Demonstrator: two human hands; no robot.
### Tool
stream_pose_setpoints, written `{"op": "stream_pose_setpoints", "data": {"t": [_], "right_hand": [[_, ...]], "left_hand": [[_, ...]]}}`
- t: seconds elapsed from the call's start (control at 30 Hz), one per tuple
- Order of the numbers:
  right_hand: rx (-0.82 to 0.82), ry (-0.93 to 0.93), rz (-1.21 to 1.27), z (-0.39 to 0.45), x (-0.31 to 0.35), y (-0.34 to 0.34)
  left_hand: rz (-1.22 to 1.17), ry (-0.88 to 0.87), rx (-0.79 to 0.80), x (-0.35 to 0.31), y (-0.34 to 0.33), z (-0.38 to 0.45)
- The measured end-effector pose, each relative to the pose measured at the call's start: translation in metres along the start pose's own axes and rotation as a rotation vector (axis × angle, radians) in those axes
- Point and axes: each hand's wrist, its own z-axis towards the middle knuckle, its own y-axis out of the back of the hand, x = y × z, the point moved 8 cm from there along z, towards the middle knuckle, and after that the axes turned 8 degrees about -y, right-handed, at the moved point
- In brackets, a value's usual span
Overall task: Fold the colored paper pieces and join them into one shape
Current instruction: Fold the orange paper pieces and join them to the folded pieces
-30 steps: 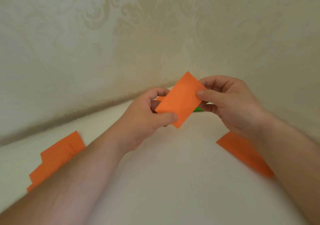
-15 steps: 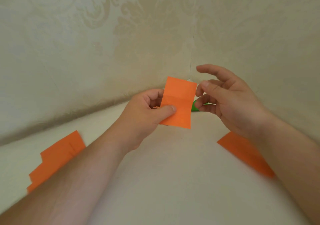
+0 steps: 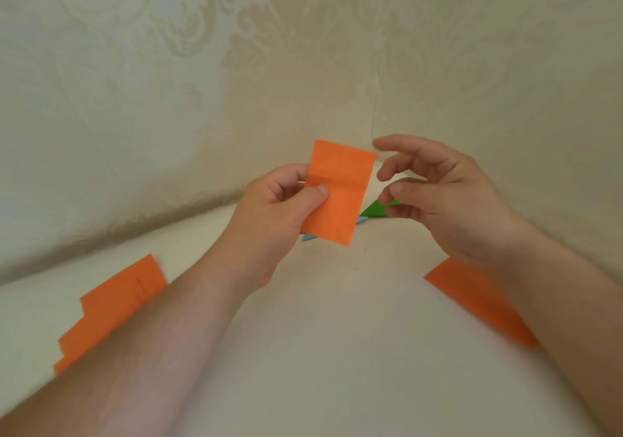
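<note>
My left hand [image 3: 279,207] pinches an orange paper rectangle [image 3: 340,194] by its left edge, thumb in front. The paper stands nearly upright above the table and shows a horizontal crease across its middle. My right hand [image 3: 435,197] hovers just to the right of the paper, fingers loosely spread and holding nothing. Behind the paper lie a green folded piece [image 3: 374,210] and a blue folded piece [image 3: 308,237], both mostly hidden.
A stack of orange paper sheets [image 3: 111,308] lies on the pale table [image 3: 323,352] at the left, partly under my left forearm. Another orange sheet [image 3: 478,301] lies at the right under my right wrist. A patterned wall rises close behind.
My right hand has let go of the orange paper and drawn slightly away, fingers spreading. My left hand has turned the paper from tilted to nearly upright.
</note>
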Motion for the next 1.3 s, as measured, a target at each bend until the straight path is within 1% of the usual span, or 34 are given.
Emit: {"op": "stream_pose_setpoints", "data": {"t": [0.1,0.2,0.27,0.4,0.53,0.63,0.7,0.77,0.83,0.93,1.1,1.2,1.3], "right_hand": [[0.000,0.000,0.006,0.001,0.000,0.002],[0.075,0.036,-0.044,0.000,0.000,-0.006],[0.136,0.074,-0.113,-0.002,0.000,-0.013],[0.168,0.069,-0.227,-0.004,-0.004,-0.017],[0.117,0.061,-0.334,-0.001,-0.008,-0.014],[0.142,0.064,-0.316,-0.003,-0.007,-0.017],[0.185,0.073,-0.306,-0.005,-0.007,-0.022],[0.227,0.079,-0.340,-0.006,-0.009,-0.026],[0.235,0.075,-0.363,-0.007,-0.010,-0.028],[0.224,0.078,-0.383,-0.008,-0.009,-0.027],[0.183,0.084,-0.347,-0.006,-0.008,-0.023],[0.193,0.108,-0.284,-0.005,-0.006,-0.024],[0.206,0.127,-0.219,-0.006,-0.003,-0.024]], "left_hand": [[-0.007,-0.005,0.020,0.001,-0.003,0.000],[0.003,-0.033,0.106,-0.002,-0.009,-0.001],[0.027,-0.036,0.126,-0.003,-0.008,-0.001],[0.021,-0.020,0.076,-0.001,-0.001,0.002],[-0.055,0.018,0.002,0.001,0.008,0.005],[-0.133,0.047,-0.022,0.003,0.009,0.006],[-0.129,0.036,-0.036,0.001,0.009,0.005],[-0.044,-0.015,-0.029,-0.004,0.008,0.003],[0.073,-0.075,0.016,-0.011,0.003,0.000],[0.118,-0.113,0.051,-0.017,-0.002,-0.004],[0.035,-0.133,0.034,-0.021,-0.004,-0.005],[-0.030,-0.131,0.009,-0.022,-0.002,-0.006],[-0.044,-0.130,-0.013,-0.023,-0.001,-0.006]]}}
